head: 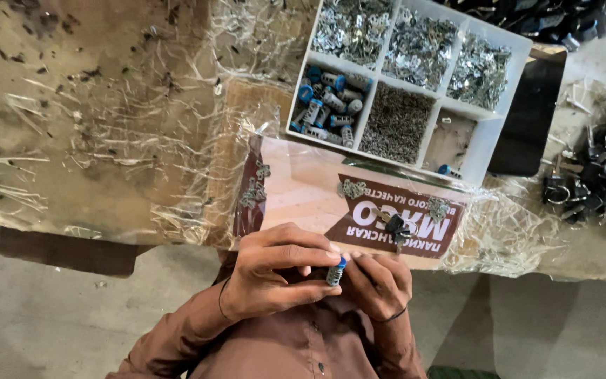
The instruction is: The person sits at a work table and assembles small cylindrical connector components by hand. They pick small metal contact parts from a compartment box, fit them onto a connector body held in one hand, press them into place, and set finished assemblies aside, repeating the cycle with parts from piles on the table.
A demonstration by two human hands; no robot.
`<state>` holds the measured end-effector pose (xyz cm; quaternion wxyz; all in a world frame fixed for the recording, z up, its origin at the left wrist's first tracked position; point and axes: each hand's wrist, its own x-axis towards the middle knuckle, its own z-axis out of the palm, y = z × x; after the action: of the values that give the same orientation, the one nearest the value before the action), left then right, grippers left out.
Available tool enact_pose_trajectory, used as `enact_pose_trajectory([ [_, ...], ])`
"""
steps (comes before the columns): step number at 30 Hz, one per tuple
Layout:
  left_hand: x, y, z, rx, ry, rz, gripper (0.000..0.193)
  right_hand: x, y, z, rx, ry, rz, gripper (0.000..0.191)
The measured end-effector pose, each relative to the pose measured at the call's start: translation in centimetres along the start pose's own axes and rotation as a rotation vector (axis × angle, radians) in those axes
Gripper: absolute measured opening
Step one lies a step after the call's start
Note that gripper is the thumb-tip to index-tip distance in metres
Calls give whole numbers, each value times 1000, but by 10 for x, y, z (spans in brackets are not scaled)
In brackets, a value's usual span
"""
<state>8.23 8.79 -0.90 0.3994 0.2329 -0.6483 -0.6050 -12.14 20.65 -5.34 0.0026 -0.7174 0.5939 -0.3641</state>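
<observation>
My left hand and my right hand meet close to my chest, below the table edge. Between their fingertips I hold a small silver lock cylinder with a blue cap; both hands grip it. Just beyond my right hand, a black-headed key lies on a pink and brown printed sheet. Small piles of flat metal pieces rest on that sheet, with another such pile near its middle.
A white compartment tray stands at the back right, with sections of metal parts, tiny pins and more blue-capped cylinders. Black keys with rings heap at the right edge. Crinkled clear plastic covers the worn tabletop.
</observation>
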Motion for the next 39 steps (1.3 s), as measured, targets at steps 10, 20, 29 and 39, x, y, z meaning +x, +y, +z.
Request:
enact_pose_trajectory([
  [10, -1, 0, 13, -27, -31, -19, 43, 1, -42, -24, 448, 299, 537, 21],
  [20, -1, -3, 16, 55, -62, 23, 43, 6, -50, -41, 447, 243, 697, 20],
  [29, -2, 0, 17, 65, -66, 27, 42, 15, -50, -37, 745, 261, 562, 22],
  [39, -1, 2, 22, 154, -9, 88, 39, 31, -48, -44, 588, 98, 664, 20],
])
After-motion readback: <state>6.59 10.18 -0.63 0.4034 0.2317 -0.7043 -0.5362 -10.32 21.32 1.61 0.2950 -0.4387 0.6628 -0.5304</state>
